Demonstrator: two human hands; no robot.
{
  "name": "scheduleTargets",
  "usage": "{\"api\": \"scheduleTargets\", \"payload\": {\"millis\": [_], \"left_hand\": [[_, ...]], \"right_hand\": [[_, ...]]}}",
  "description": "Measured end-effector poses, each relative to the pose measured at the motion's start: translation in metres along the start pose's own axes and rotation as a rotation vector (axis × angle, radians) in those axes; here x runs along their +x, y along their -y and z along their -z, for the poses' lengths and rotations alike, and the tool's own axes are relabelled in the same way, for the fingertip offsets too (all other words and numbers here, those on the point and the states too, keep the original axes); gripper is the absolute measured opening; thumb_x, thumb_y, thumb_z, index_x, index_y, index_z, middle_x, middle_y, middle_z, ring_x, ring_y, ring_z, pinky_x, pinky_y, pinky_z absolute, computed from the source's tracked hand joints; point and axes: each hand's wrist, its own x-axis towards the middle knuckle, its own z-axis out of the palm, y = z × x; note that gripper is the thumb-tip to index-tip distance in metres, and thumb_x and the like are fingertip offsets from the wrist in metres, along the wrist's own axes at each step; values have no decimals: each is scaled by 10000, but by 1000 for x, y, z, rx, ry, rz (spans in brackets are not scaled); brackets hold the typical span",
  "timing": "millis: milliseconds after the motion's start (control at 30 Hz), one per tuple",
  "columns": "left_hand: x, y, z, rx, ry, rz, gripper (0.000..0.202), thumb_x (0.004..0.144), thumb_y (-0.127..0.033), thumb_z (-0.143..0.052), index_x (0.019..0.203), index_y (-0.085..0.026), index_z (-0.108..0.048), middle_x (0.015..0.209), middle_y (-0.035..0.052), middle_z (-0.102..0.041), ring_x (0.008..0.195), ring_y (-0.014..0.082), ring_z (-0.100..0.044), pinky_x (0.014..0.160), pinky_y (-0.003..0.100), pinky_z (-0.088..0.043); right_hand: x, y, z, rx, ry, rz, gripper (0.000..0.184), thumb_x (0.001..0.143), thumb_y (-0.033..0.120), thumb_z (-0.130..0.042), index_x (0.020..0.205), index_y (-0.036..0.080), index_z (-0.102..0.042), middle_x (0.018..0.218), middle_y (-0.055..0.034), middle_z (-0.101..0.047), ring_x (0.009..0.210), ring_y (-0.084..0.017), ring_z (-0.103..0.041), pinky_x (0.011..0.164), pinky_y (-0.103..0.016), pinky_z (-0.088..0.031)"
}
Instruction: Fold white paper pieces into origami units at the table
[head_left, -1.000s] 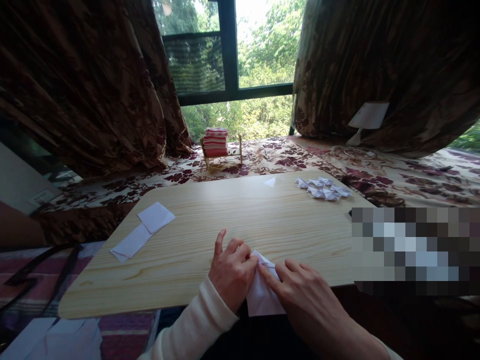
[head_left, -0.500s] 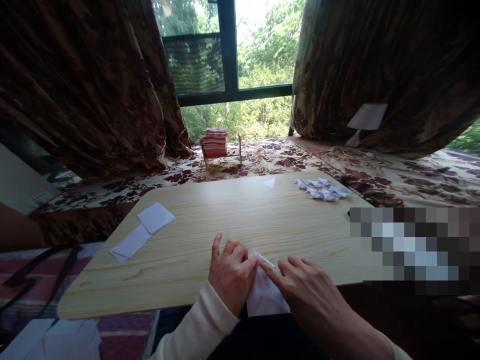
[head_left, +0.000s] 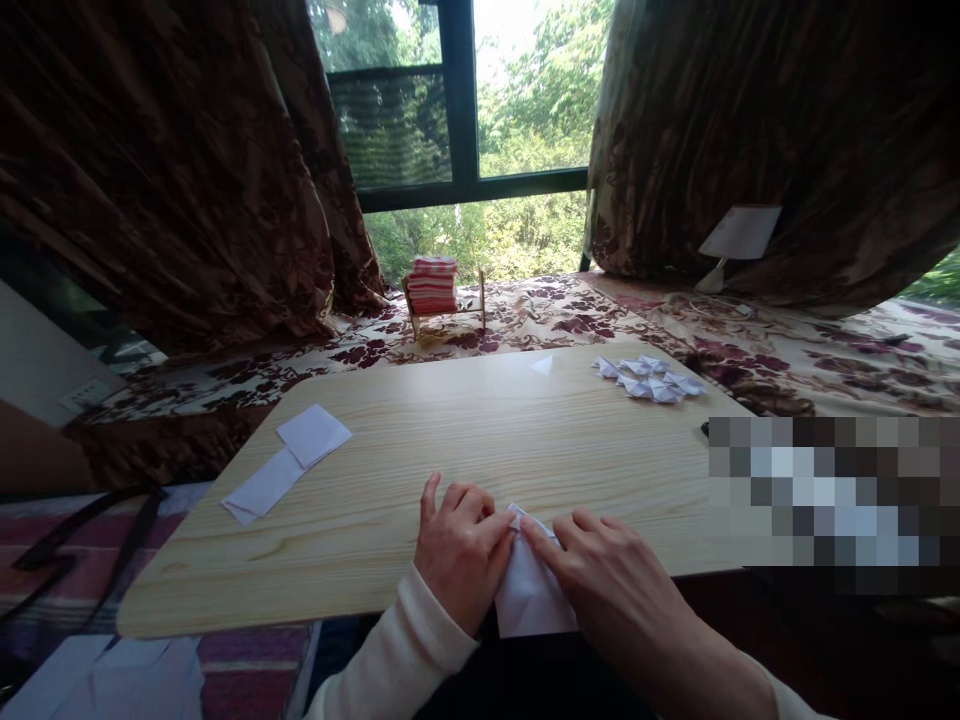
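A partly folded sheet of white paper (head_left: 531, 598) lies at the near edge of the table, its top corner pointing away from me. My left hand (head_left: 461, 545) holds the paper's left side, thumb on the fold near the tip and little finger raised. From the right, my right hand (head_left: 600, 565) presses its index finger onto the paper just below the tip, its other fingers curled beside it. The paper's right edge is partly hidden under that hand. Several small folded white paper pieces (head_left: 651, 380) are grouped at the table's far right.
Flat white paper pieces (head_left: 313, 436) lie on the left of the wooden table (head_left: 420, 430). More white sheets (head_left: 105, 680) rest at lower left. Beyond the table stand a small rack with folded striped cloths (head_left: 433, 285) and a white lamp (head_left: 741, 232). A blurred patch covers the right side.
My right index finger has shifted slightly along the paper near its tip, and a little more of the fold shows. The view has moved slightly; other things stay put.
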Motion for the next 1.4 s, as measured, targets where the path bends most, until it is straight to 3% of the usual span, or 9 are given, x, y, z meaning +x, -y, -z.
{"api": "scheduleTargets", "payload": {"millis": [100, 267, 467, 600, 867, 1000, 1133, 1400], "left_hand": [[-8, 6, 6, -69, -26, 76, 222, 768, -185, -587, 973, -229, -661, 874, 33, -636, 898, 223, -565, 1001, 558, -240], [-13, 4, 12, -45, -46, 56, 189, 803, -169, -532, 920, -231, -668, 834, 25, -627, 874, 208, -564, 1020, 536, -221], [-5, -2, 6, 32, -65, -37, 225, 875, -200, -458, 854, -249, -677, 775, 9, -606, 852, 192, -561, 1035, 541, -188], [-8, 0, 6, -13, -25, 9, 192, 819, -163, -507, 921, -225, -657, 811, 16, -621, 872, 204, -552, 1032, 531, -196], [-11, -3, 4, -29, -20, 36, 147, 820, -166, -509, 836, -206, -650, 768, 7, -616, 855, 205, -552, 1030, 535, -189], [-11, -3, 3, -30, -33, 36, 149, 818, -171, -510, 858, -209, -648, 780, 9, -623, 860, 206, -557, 1037, 535, -181], [-12, -4, 2, -29, -45, 36, 146, 819, -173, -514, 864, -208, -648, 781, 11, -630, 862, 208, -561, 1042, 529, -184], [-12, -6, -1, -60, -86, 35, 156, 810, -154, -534, 915, -212, -634, 807, 1, -659, 873, 206, -570, 1040, 525, -200]], "right_hand": [[-1, -1, -4, 0, -31, 5, 455, 788, 74, -567, 1225, 196, -571, 847, -43, -669, 772, -222, -602, 630, -334, -401], [-1, -2, -8, -10, -64, 22, 469, 789, 69, -564, 1241, 194, -558, 830, -45, -663, 752, -214, -596, 622, -331, -404], [-2, -3, -7, 20, -51, 18, 436, 790, 71, -570, 1207, 196, -582, 836, -38, -663, 761, -226, -596, 618, -337, -407], [-1, -2, -7, 42, -36, 18, 439, 792, 73, -559, 1215, 188, -576, 845, -46, -661, 768, -237, -596, 621, -342, -409], [-4, -19, -1, 192, 20, -32, 539, 753, 2, -471, 1247, 209, -535, 921, -42, -687, 833, -223, -604, 665, -312, -413], [-7, -23, 2, 230, 55, -89, 445, 733, -10, -443, 1084, 199, -618, 939, -50, -687, 854, -226, -599, 683, -313, -407], [-6, -18, 2, 225, 65, -60, 370, 764, 9, -444, 1016, 201, -636, 913, -51, -677, 836, -226, -588, 681, -315, -389], [-8, -16, -2, 160, 30, 4, 404, 779, 28, -481, 1082, 254, -625, 806, -30, -652, 727, -195, -554, 590, -293, -325]]}}
